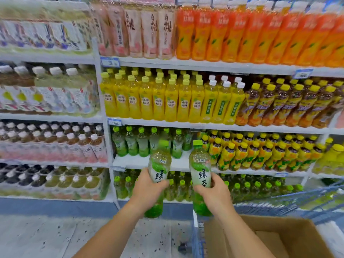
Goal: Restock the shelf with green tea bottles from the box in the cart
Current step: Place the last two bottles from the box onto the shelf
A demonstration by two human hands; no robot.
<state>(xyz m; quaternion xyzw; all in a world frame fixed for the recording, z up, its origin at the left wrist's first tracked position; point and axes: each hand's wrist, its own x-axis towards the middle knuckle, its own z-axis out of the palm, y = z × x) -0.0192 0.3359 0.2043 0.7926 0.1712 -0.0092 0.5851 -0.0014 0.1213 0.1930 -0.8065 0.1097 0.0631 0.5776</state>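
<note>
1. While both arms are reaching toward the shelving, the left hand (149,187) is gripping one green tea bottle (159,170) upright, its fingers curled around the label.
2. The right hand (214,189) is holding a second green tea bottle (200,164) upright, fingers wrapped round its middle.
3. Both bottles are hovering in front of the shelf (134,161), whose bare front strip is showing before a back row of green tea bottles (143,144).
4. The cardboard box (279,237) is sitting open in the blue cart (316,200) at lower right.
</note>
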